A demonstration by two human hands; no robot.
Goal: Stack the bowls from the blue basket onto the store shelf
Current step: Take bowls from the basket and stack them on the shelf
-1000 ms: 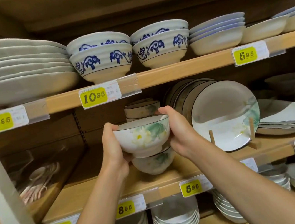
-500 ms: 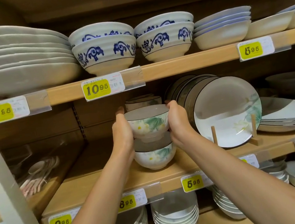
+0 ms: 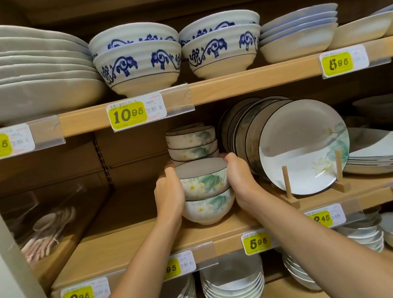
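Head view: the left hand (image 3: 169, 195) and right hand (image 3: 241, 180) each curl round a side of the flowered bowl (image 3: 204, 182). It sits nested in a matching bowl (image 3: 209, 208) on the middle shelf (image 3: 128, 246), just in front of another bowl stack (image 3: 192, 144).

The bowl (image 3: 205, 182) I hold looks like glazed ceramic, smooth and glossy outside, with a duller grey inside. The lower bowl (image 3: 209, 207) has the same glaze. The shelf (image 3: 129, 248) looks like pale wood, smooth and matt. To the right, the plate (image 3: 302, 149) is glossy ceramic and its stand (image 3: 287, 185) is bare wood. The tags (image 3: 127, 115) are paper behind clear, shiny plastic strips (image 3: 177, 100). On the left, the spoons (image 3: 53, 219) sit in crinkled clear plastic.
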